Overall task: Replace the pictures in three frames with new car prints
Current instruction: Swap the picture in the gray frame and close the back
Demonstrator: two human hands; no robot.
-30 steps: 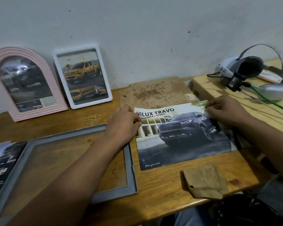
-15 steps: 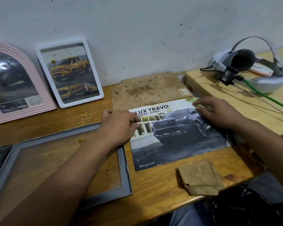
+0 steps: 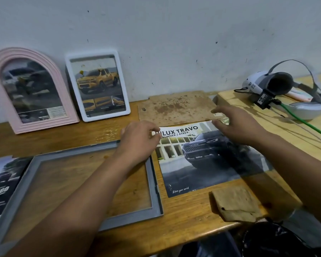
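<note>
A dark car print headed "HILUX TRAVO" lies flat on the wooden table. Left of it lies a grey frame with nothing in it. My left hand has its curled fingertips on the print's upper left corner. My right hand hovers over the print's upper right corner with the fingers spread, near the brown backing board. A pink arched frame and a white frame lean on the wall, each holding a car picture.
Another dark car print lies at the far left edge. A folded brown cloth sits near the front edge. On the lighter table to the right are a white headset and a green cable.
My right hand has lifted off the print's upper right corner and spread its fingers toward the backing board. My left hand stays at the upper left corner.
</note>
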